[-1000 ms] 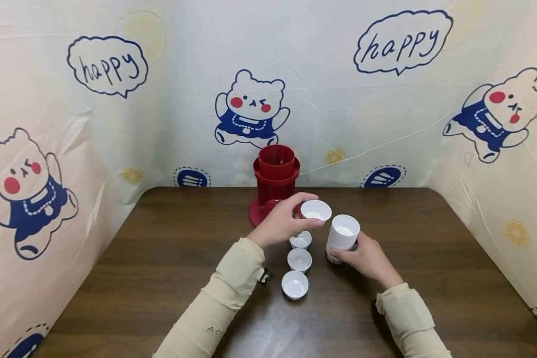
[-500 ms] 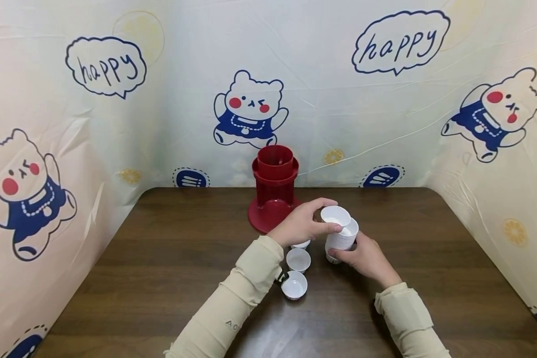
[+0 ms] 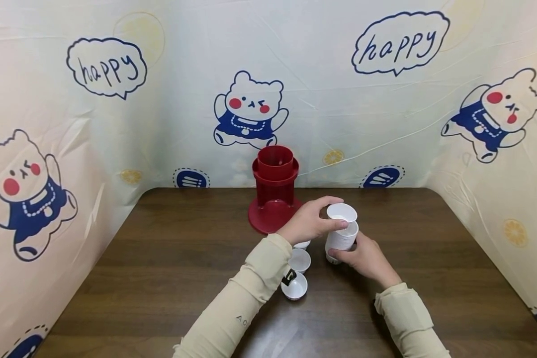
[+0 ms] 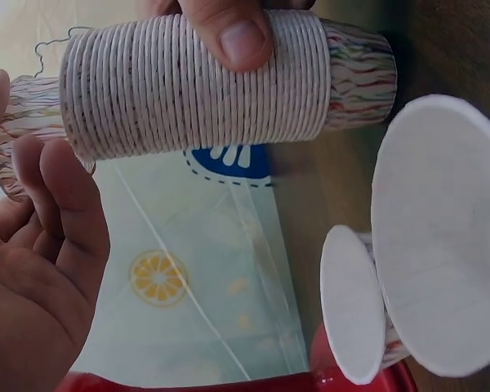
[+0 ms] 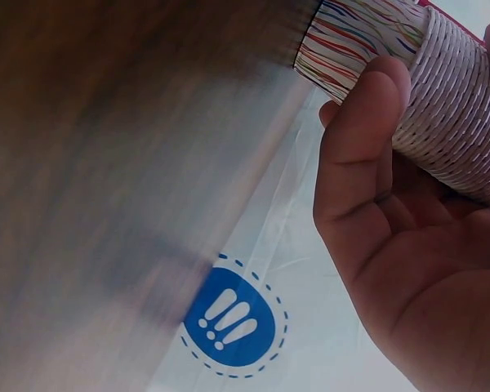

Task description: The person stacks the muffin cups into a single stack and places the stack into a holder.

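In the head view my left hand point(image 3: 310, 222) pinches a small white paper cup point(image 3: 341, 211) between thumb and fingers, at the top end of a tall cup stack point(image 3: 341, 244). The left wrist view shows wavy coloured stripes on that cup's side point(image 4: 34, 110). My right hand point(image 3: 370, 256) grips the stack with its fingers curled around it, near the table. The stack's bottom cup point(image 4: 361, 77) bears the same stripes. Left of the stack stand single cups in a row: a near cup point(image 3: 298, 287), a middle cup point(image 3: 300, 260) and a far cup point(image 3: 302, 245), partly hidden by my left arm.
A red round holder point(image 3: 275, 191) with a tube and wide base stands behind the cups, near the back of the brown wooden table point(image 3: 170, 263). A printed cloth point(image 3: 322, 119) hangs close behind the table and along both sides.
My left hand has carried its cup rightward from over the row to the top of the stack. My right hand and the stack have stayed in place.
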### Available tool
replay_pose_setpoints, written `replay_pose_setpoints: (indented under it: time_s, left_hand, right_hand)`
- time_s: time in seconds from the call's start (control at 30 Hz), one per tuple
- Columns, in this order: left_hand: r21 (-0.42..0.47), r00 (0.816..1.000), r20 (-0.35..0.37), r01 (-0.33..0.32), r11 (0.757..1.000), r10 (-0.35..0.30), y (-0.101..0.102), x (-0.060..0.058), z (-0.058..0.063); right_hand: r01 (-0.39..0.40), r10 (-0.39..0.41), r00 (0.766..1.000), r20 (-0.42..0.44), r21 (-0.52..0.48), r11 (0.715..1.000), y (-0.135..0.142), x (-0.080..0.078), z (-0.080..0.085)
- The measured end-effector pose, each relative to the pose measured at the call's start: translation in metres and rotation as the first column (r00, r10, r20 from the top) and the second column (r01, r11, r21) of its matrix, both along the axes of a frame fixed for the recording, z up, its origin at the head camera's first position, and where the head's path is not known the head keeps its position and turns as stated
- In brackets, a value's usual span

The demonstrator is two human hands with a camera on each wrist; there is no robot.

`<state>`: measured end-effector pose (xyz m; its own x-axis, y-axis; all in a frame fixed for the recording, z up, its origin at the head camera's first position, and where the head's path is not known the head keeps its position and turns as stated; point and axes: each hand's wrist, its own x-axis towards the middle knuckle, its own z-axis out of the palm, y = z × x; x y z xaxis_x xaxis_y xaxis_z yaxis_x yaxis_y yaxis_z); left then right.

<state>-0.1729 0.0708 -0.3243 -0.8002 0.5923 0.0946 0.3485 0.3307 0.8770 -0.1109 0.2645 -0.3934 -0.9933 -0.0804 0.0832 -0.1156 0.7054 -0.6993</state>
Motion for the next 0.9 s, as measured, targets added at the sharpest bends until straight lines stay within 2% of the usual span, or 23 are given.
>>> replay_pose_setpoints:
  time_s: [0.27,0.5,0.67,0.9]
  left_hand:
    - [-0.041,0.998,-0.058,0.01,0.999,-0.013,0.009,0.001,-0.002]
    - [-0.092,0.999,-0.038,0.018,0.996,-0.022,0.01,0.003,-0.008]
    - [-0.119,0.998,-0.049,0.03,0.992,-0.036,0.007,0.003,-0.013]
    - [-0.16,0.997,-0.026,0.072,0.984,-0.077,0.004,0.001,-0.02]
  right_hand:
    - [-0.01,0.01,1.0,-0.004,0.006,1.0,0.0,0.0,0.0]
    - [-0.004,0.004,1.0,-0.001,-0.001,1.0,0.0,0.0,0.001]
    - [-0.004,0.004,1.0,0.0,-0.001,1.0,0.0,0.0,0.001]
    - [-0.003,0.003,1.0,0.006,0.005,1.0,0.0,0.0,0.001]
